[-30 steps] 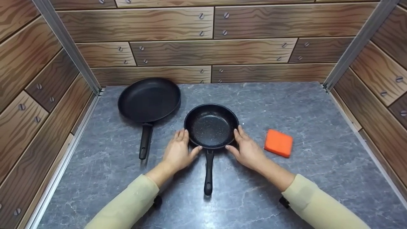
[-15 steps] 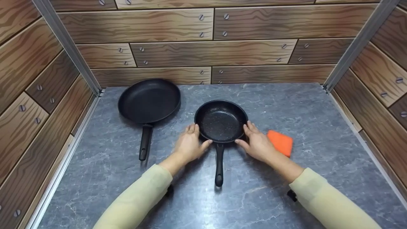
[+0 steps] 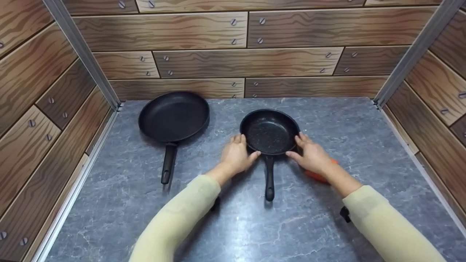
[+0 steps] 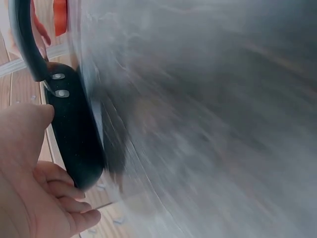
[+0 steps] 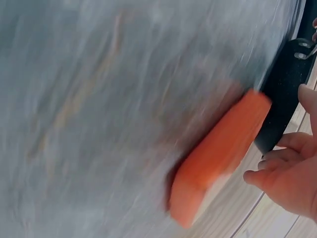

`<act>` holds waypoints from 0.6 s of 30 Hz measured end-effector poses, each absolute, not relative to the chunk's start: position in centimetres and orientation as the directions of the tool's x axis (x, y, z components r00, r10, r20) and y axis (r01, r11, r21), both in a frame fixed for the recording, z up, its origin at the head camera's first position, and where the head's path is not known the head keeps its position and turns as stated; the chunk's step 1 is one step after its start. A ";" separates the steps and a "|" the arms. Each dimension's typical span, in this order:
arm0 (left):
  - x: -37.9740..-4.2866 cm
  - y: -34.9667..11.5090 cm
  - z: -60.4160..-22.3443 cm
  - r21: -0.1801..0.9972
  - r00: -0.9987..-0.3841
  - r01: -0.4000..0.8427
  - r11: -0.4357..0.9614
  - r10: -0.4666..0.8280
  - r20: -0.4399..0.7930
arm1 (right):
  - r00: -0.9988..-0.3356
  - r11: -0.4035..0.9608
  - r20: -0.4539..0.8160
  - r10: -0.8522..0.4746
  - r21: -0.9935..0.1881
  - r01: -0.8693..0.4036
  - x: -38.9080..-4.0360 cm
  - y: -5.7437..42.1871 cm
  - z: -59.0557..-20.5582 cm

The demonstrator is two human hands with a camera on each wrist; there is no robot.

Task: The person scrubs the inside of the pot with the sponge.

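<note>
A small black speckled frying pan [image 3: 270, 133] is held between both hands, its handle toward the person. At its left side, my left hand [image 3: 236, 155] grips the edge. My right hand [image 3: 314, 155] grips the opposite side in the same way. In the left wrist view, the thumb of the left hand [image 4: 29, 163] lies by the rim of the pan [image 4: 74, 134] and the fingers bend in at its wall. An orange sponge-like block [image 3: 317, 176] lies under the right forearm in the head view, partly hidden. The right wrist view shows the block [image 5: 218, 158] whole, near the right hand [image 5: 292, 163].
A larger black frying pan [image 3: 174, 117] stands at the back left of the grey marbled table [image 3: 109, 203], its handle pointing to the front. Wood-patterned walls [image 3: 204, 31] with metal corner posts [image 3: 82, 51] enclose the back and sides.
Both hands have moved the small frying pan to the right and farther back. The right forearm now covers much of the orange block. The larger pan has stayed in place.
</note>
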State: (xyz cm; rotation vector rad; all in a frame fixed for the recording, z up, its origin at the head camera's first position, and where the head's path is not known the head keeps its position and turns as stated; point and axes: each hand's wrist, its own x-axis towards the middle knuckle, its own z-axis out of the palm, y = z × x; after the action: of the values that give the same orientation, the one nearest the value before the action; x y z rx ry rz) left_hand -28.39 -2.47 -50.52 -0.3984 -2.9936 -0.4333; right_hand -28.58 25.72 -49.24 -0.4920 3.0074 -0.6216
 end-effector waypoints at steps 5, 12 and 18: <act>-29.6 -0.3 -50.6 0.245 -0.965 0.258 0.935 0.235 0.117 | -0.952 0.863 0.012 -0.306 -0.419 -0.282 -29.6 27.7 -49.0; -30.6 2.1 -50.4 0.206 -0.966 0.257 0.944 0.244 0.084 | -0.954 0.872 -0.024 -0.298 -0.412 -0.262 -30.6 30.0 -48.8; -31.4 3.4 -50.1 0.188 -0.964 0.266 0.945 0.263 0.043 | -0.954 0.867 -0.036 -0.297 -0.428 -0.254 -31.6 31.6 -48.6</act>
State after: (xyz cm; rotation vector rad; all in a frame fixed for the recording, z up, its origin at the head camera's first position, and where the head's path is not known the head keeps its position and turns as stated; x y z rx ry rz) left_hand -31.44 3.37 -50.08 -0.4187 -3.0812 -0.3015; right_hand -31.64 31.55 -48.56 -0.4344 2.9378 -0.6523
